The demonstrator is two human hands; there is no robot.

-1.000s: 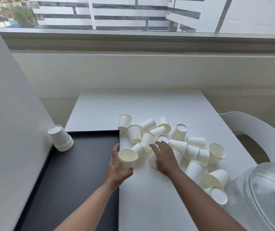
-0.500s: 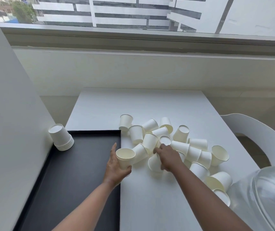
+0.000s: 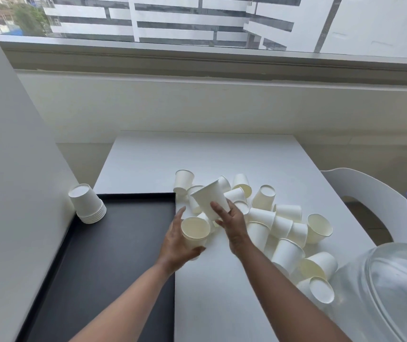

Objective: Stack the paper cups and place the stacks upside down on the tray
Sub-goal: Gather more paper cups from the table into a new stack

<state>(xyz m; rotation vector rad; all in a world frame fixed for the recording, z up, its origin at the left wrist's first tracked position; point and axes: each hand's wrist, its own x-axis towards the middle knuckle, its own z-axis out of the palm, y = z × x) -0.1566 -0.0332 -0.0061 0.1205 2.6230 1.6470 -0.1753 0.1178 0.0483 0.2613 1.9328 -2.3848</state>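
Observation:
My left hand (image 3: 175,240) grips a white paper cup (image 3: 195,230) with its mouth facing up, just right of the black tray (image 3: 94,267). My right hand (image 3: 232,220) holds a second cup (image 3: 211,198), lifted off the table and tilted, its rim toward the far left. Behind and to the right of my hands, a pile of several loose cups (image 3: 278,223) lies on the white table (image 3: 222,154). One upside-down stack of cups (image 3: 87,204) stands at the tray's far left corner.
A grey wall panel (image 3: 7,169) rises along the tray's left side. A clear glass dome (image 3: 389,292) sits at the table's near right, touching some cups. A white chair (image 3: 360,191) stands to the right, and a window ledge runs behind the table.
My right hand has picked a cup out of the pile and raised it toward the left. The left hand still holds its cup in about the same place.

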